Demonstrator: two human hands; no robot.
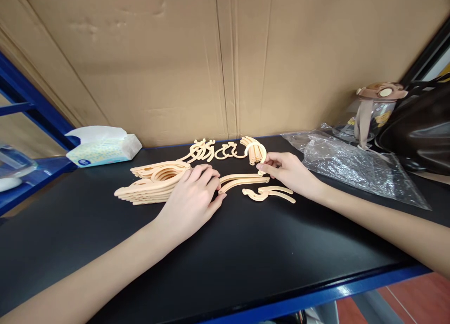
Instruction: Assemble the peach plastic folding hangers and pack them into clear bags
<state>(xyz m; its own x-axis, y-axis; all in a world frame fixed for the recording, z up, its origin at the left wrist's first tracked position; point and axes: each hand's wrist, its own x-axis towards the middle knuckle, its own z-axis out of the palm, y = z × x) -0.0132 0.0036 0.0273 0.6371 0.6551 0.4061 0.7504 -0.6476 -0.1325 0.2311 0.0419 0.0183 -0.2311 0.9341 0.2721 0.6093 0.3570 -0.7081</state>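
My left hand reaches over the right end of a stack of beige plastic hanger pieces. Its thumb and index finger close at the left end of a long curved hanger arm; a second such arm lies alongside. With thumb and fingers pinched, my right hand holds a curved beige hanger hook by its lower end. Just below, a loose hook piece lies beside two short curved strips. Behind the hook stands a bundle of beige strips, partly covered by it.
Several small hook pieces lie at the back of the black table, before a cardboard wall. A tissue pack sits at the left. A clear plastic bag and a bottle are at the right.
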